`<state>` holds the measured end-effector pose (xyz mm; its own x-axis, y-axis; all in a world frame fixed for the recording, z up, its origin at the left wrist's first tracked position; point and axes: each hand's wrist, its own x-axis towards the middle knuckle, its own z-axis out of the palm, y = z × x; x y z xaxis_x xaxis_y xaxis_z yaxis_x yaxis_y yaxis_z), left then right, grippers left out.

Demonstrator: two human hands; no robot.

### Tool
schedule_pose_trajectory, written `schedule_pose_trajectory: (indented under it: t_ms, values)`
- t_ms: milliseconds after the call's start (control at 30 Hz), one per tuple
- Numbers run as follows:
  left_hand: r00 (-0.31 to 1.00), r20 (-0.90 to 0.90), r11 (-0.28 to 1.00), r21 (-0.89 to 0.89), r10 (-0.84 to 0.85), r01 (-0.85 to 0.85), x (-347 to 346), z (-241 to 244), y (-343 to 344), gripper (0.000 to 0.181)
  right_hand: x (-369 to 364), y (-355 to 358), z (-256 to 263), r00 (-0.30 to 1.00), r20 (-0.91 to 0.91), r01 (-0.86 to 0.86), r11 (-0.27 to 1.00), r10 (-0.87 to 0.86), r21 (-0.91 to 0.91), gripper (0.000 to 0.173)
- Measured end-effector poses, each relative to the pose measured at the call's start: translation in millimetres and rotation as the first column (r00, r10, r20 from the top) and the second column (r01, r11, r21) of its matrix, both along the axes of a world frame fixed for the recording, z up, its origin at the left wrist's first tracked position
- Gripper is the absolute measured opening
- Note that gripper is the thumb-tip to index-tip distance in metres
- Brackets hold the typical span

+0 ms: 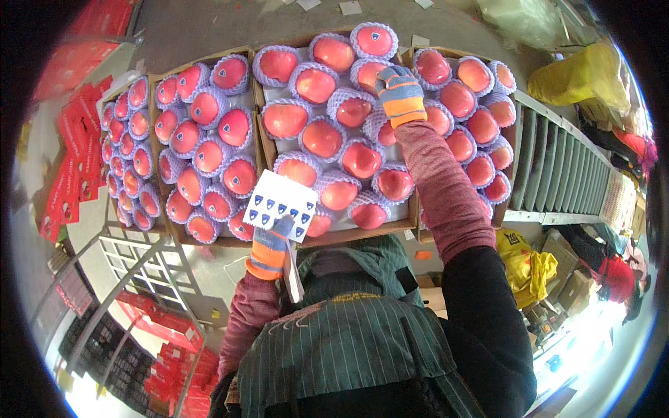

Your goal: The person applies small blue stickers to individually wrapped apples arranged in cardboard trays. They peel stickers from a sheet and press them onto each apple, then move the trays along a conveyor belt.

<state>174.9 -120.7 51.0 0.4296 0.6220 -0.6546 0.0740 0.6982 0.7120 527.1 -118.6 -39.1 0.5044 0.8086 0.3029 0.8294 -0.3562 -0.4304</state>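
My left hand [270,250], in a striped orange and grey knit glove, grips a white sheet of blue stickers [277,201], its thumb lying over the lower stickers. My right hand [401,95], gloved alike, reaches to an apple in a purple foam net [368,74] near the back of the middle carton [334,239]; the fingers touch its right side, and the fingertips are partly hidden. Apples in foam nets fill this carton. A blue sticker shows on the rearmost apple [374,39]; those nearer me in it show none. Many apples in the carton on the left [206,155] bear such stickers.
More cartons of netted apples stand at the far left [128,157] and to the right [460,120]. A roller conveyor [559,157] runs off to the right. Red printed cardboard [78,157] lies at the left. People are at the right edge, near yellow bags [522,266].
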Motion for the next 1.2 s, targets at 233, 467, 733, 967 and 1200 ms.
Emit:
schedule_pose_trajectory:
  t_ms: [233, 467, 733, 967, 1200]
  values:
    - [0.99, -0.04, 0.954, 0.262, -0.137, 0.143, 22, 13, 10, 0.032, -14, -17, 23, 0.995, 0.03, -0.085, 0.953, 0.098, -0.289, 0.031]
    - [0.919, -0.152, 0.877, 0.278, -0.363, 0.392, 46, 53, 25, 0.029, -134, -50, 146, 0.75, -0.54, -0.333, 0.923, 0.382, 0.192, 0.012]
    - [0.714, -0.511, 0.259, 0.695, -0.479, 0.671, 45, 37, 20, 0.026, -150, -76, 141, 0.305, -0.951, -0.229, 0.973, 0.056, -0.016, 0.013]
    - [0.893, -0.071, 0.807, 0.401, -0.445, 0.434, 40, -14, 7, 0.028, -132, -98, 88, 0.01, -0.999, 0.003, 0.999, 0.042, 0.042, 0.006]
    - [0.961, -0.056, 0.941, 0.196, -0.27, 0.275, 29, -5, 8, 0.028, -60, -98, 24, 0.734, -0.576, 0.353, 0.927, -0.359, -0.128, 0.009]
